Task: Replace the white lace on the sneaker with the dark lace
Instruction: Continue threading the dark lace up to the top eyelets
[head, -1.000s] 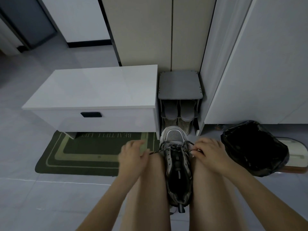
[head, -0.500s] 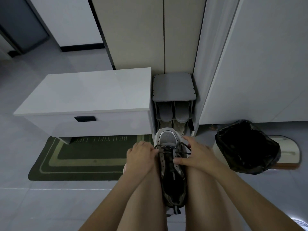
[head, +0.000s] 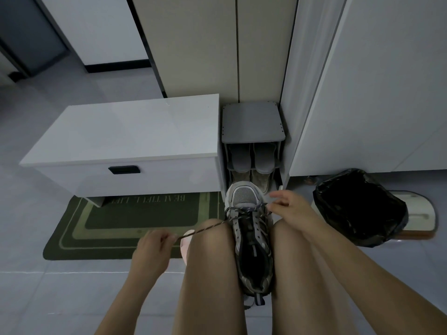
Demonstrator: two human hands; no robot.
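Sneaker (head: pixel 251 238) is wedged between bare knees above the grey tile floor (head: pixel 60 286). Left hand (head: pixel 152 247) pinches the dark lace (head: pixel 208 227), taut toward 8 o'clock. Right hand (head: pixel 290 210) is by the toe, grip unclear. Green mat (head: pixel 121 226) at 10 o'clock, shoe rack (head: pixel 252 123) at 12.

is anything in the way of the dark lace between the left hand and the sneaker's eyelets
Nothing visible blocks it. The dark lace runs taut from the left hand, which pinches it, over the left knee to the front eyelets of the sneaker held between the knees.
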